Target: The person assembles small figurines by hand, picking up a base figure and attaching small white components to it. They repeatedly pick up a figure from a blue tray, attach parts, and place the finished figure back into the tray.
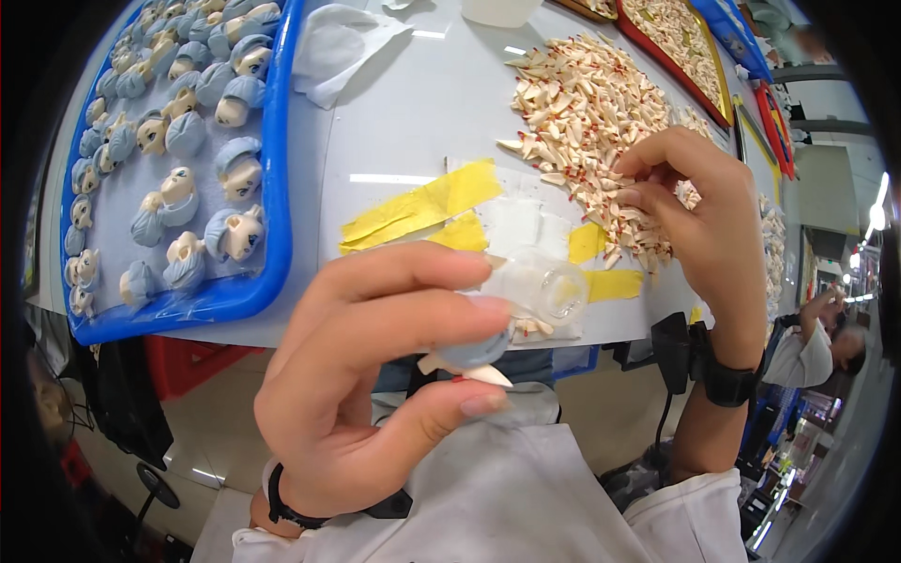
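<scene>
Close to the camera, my left hand point(352, 375) is closed around a small doll head with pale blue hair point(477, 351), mostly hidden by the fingers. A cream pointed piece with a red base point(488, 375) shows between that head and my thumb. My right hand point(699, 202) reaches into a heap of similar pointed pieces point(591, 113), thumb and fingertips pinched together at its right side; what they hold, if anything, cannot be made out. Just beyond my left fingertips is a small clear bottle point(561, 293), over white paper point(526, 225) taped to the table.
At left, a blue tray point(279, 188) holds many blue-haired doll heads. A crumpled white cloth point(343, 52) lies beside it. Yellow tape strips point(422, 206) stick to the table. Far right, a red-rimmed tray point(671, 61) holds more pointed pieces. Another person point(802, 352) sits at right.
</scene>
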